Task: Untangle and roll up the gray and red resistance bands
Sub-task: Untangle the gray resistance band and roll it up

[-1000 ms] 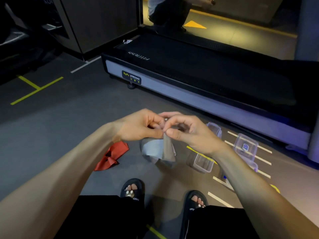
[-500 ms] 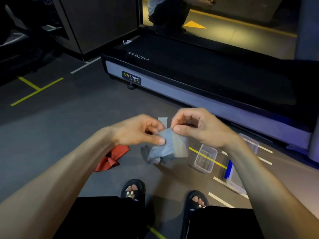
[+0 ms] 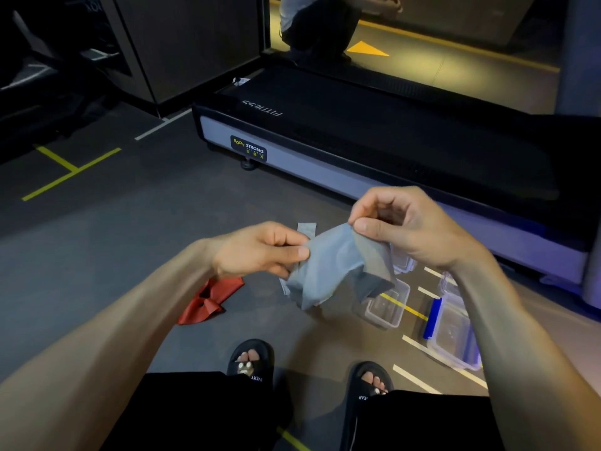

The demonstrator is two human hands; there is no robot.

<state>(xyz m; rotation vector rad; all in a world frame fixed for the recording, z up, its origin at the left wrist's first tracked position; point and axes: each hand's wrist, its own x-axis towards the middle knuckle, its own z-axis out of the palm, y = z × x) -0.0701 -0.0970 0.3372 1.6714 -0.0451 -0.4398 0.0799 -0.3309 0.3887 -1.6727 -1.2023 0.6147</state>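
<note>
The gray resistance band (image 3: 331, 271) hangs crumpled in the air between my hands, above the floor in front of my feet. My left hand (image 3: 260, 249) pinches its left part between thumb and fingers, and a short end of the band sticks up behind that hand. My right hand (image 3: 400, 222) pinches the band's upper right edge, held a little higher. The red resistance band (image 3: 211, 301) lies bunched on the dark floor, below my left forearm and apart from both hands.
A treadmill (image 3: 357, 151) runs across the floor just beyond my hands. Clear plastic containers (image 3: 387, 304) and one with a blue lid edge (image 3: 452, 330) sit on the floor at the right. My sandalled feet (image 3: 250, 362) are below. A person crouches at the far top.
My hands have moved apart, the right one rising to the right, and the gray band has spread wider between them. The red band has not moved.
</note>
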